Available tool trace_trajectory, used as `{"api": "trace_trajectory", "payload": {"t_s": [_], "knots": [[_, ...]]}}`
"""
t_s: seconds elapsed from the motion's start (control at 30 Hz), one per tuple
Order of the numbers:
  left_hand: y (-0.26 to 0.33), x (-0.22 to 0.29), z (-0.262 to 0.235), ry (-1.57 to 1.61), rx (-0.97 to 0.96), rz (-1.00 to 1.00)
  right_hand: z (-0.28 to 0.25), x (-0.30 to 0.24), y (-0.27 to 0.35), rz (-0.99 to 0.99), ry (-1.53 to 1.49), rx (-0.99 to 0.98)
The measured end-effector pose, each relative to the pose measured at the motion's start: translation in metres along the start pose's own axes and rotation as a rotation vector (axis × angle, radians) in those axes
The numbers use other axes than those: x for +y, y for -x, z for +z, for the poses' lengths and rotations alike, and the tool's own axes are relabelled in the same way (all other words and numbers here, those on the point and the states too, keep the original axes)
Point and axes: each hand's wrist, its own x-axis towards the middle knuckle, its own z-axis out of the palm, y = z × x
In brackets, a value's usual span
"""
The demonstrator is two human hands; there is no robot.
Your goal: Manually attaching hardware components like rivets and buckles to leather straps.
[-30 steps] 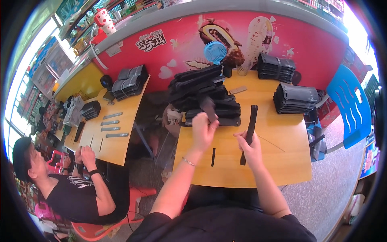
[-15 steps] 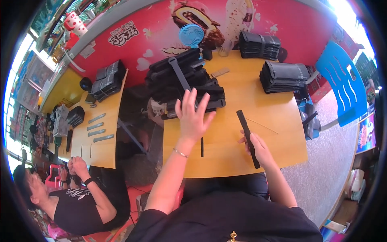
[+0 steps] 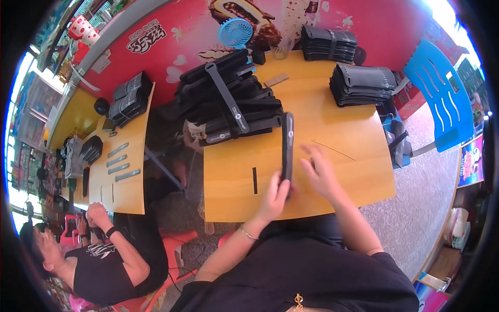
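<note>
A long black folded strip (image 3: 287, 144) lies lengthwise on the wooden table (image 3: 353, 171), its far end near a big pile of black folded pieces (image 3: 228, 99). My left hand (image 3: 275, 195) grips the strip's near end. My right hand (image 3: 319, 171) hovers just right of the strip with fingers spread, holding nothing. A small black bar (image 3: 254, 180) lies flat on the table left of my left hand. A thin wooden stick (image 3: 333, 150) lies to the right, beyond my right hand.
Two banded stacks of black pieces (image 3: 364, 83) stand at the table's far right, with a small blue fan (image 3: 234, 32) at the back. A blue chair (image 3: 442, 99) is on the right. Another person (image 3: 99, 249) sits at a second table (image 3: 122, 171) on the left.
My left hand came back from the pile and took the strip's near end. My right hand let go of the strip, which now lies along the table's middle.
</note>
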Motion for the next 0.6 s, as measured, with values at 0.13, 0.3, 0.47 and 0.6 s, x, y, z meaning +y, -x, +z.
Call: {"api": "trace_trajectory", "payload": {"t_s": [0.13,0.3,0.47,0.6], "knots": [[-0.035,0.022,-0.036,-0.578,0.230,0.406,-0.022,0.039,-0.016,-0.086,0.458,0.175],[-0.089,0.057,-0.053,-0.926,0.224,0.808,-0.038,0.058,-0.015,-0.021,0.528,0.174],[-0.107,0.047,-0.059,-0.953,0.306,0.888,-0.036,0.062,-0.013,-0.041,0.571,0.177],[-0.107,0.046,-0.068,-0.962,0.391,0.849,-0.039,0.062,-0.013,-0.102,0.561,0.172]]}}
